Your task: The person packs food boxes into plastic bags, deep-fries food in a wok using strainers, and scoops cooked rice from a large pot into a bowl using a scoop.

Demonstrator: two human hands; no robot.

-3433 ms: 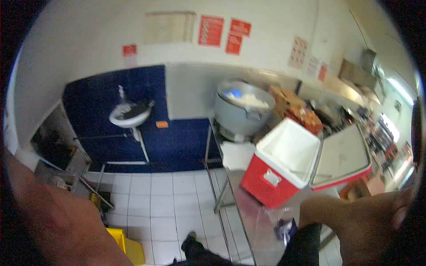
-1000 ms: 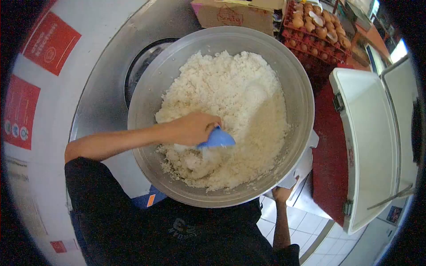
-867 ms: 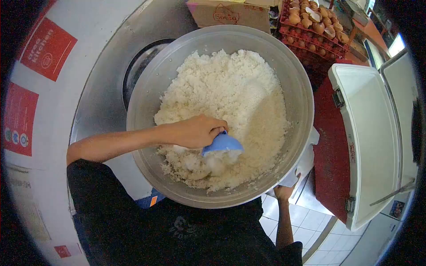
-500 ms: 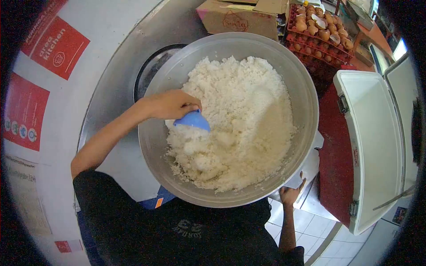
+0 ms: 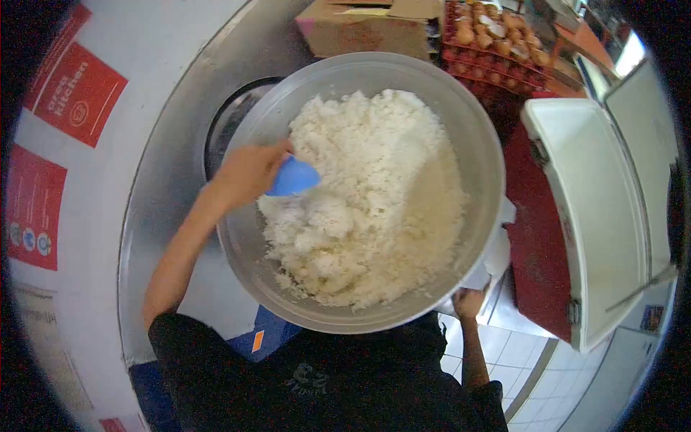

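Observation:
A large round metal pot [image 5: 484,144] full of white rice [image 5: 367,180] fills the middle of the view. My left hand [image 5: 252,173] is closed on a blue scoop [image 5: 294,177] over the left side of the rice, near the pot's inner wall. Beneath the scoop the rice lies in loose clumps, while the right part looks smoother. Below the pot's lower right rim, my right hand [image 5: 469,302] holds the handle [image 5: 478,278], its fingers partly hidden.
An open red and white cooler [image 5: 540,245] stands at the right. Behind the pot are a cardboard box [image 5: 367,32] and red trays of eggs and shells [image 5: 497,43]. A dark round pan [image 5: 227,122] lies partly under the pot's left side. Red posters [image 5: 80,93] hang on the left wall.
The pot and rice have come into close view. My left hand has carried the scoop from the lower middle of the rice up and left. My right hand stays by the handle.

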